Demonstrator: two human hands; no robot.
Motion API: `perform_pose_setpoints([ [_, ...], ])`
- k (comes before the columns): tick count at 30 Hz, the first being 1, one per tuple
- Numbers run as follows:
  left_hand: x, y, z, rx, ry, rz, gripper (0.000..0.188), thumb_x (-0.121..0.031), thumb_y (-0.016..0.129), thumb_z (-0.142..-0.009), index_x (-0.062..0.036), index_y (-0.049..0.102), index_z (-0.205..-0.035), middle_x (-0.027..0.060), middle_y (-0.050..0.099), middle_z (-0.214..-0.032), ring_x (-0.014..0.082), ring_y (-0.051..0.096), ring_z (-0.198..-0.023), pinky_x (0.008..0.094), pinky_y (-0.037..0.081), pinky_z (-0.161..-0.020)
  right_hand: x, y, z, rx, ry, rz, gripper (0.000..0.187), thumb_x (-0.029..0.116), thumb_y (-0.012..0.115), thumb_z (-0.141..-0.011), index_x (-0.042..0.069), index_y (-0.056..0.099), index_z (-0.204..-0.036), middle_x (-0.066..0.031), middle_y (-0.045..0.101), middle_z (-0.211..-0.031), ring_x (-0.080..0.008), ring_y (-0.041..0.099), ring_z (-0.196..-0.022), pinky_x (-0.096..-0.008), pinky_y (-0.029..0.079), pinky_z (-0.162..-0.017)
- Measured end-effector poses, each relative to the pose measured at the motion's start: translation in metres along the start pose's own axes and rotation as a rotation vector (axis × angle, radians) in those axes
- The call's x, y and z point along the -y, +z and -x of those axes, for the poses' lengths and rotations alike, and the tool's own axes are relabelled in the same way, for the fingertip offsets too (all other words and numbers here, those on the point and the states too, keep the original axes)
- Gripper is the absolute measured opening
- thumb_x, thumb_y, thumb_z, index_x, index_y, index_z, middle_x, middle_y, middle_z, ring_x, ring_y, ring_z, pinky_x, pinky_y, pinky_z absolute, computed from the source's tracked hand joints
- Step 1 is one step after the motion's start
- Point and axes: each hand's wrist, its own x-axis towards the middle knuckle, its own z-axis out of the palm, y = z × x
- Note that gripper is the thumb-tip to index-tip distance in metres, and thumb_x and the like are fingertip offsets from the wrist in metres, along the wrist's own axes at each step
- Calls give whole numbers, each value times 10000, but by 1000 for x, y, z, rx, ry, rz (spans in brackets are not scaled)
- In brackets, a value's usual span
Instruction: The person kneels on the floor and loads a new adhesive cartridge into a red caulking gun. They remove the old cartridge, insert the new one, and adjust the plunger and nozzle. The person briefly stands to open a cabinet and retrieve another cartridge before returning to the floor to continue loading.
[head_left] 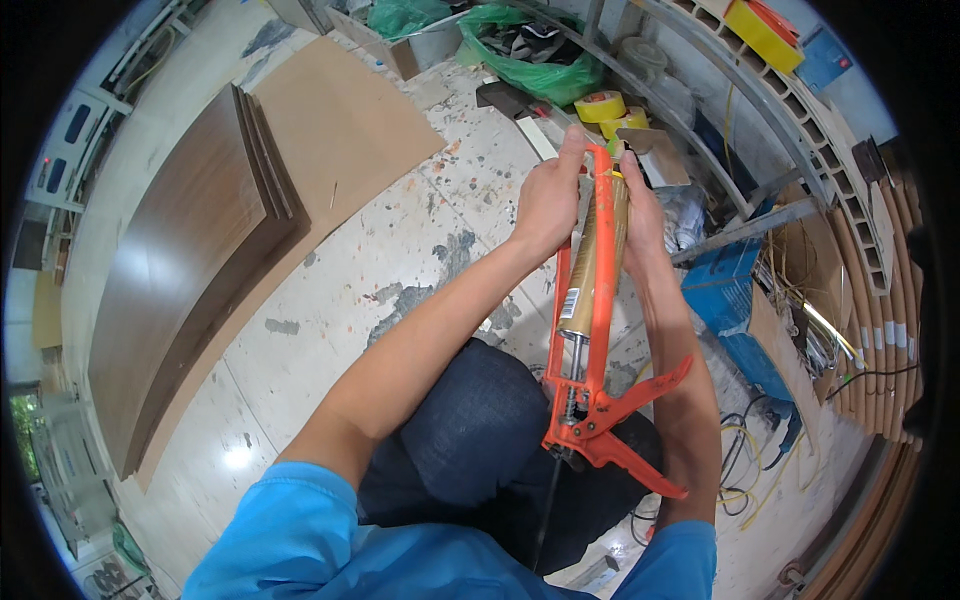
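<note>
An orange caulking gun (602,290) is held out over my knees, its front end pointing away and its trigger and handle toward my body. In its frame lies a gold sealant tube (585,270). My left hand (550,202) is closed around the left side of the gun's front end, thumb up. From the right, my right hand (643,215) closes on the same front end beside the tube, its fingers partly hidden. Something small and dark shows by the right fingertips, too unclear to name. Neither hand is on the trigger.
Brown wooden panels (185,250) lie stacked on a cardboard sheet (335,130) at left. Rolls of yellow tape (600,106) and a green plastic bag (530,60) stand ahead. A metal frame (745,235), a blue box (730,300) and loose cables (740,480) are at right.
</note>
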Motion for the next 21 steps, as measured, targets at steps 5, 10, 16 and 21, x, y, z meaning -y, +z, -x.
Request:
perform_pose_setpoints([
  [5,-2,-4,4,30,-34,92,920,-801,301,-983,35,634,-789,101,556,-670,231,546,-605,406,449,-607,5,2,6,76,-68,65,473,465,514,-1078,32,702,-1062,-47,705,-887,-127,660,-738,-286,546,-682],
  [10,-4,-4,6,38,-21,125,913,-806,311,-979,25,633,-779,68,523,-650,186,510,-575,386,426,-563,3,2,8,57,-72,60,489,504,539,-1061,40,684,-1112,-16,685,-901,-97,640,-737,-271,534,-648],
  [16,0,-7,5,9,-9,51,952,-820,276,-974,41,636,-785,123,577,-670,249,560,-640,432,450,-650,-1,3,4,40,-73,71,463,474,536,-1066,37,689,-1041,-41,701,-899,-117,653,-753,-286,538,-695],
  [21,1,-13,0,-53,13,84,911,-811,290,-978,-4,659,-777,73,565,-673,196,493,-582,378,415,-580,4,-3,9,-28,-79,86,460,473,551,-1063,34,671,-1135,-31,681,-967,-107,643,-834,-280,525,-743],
])
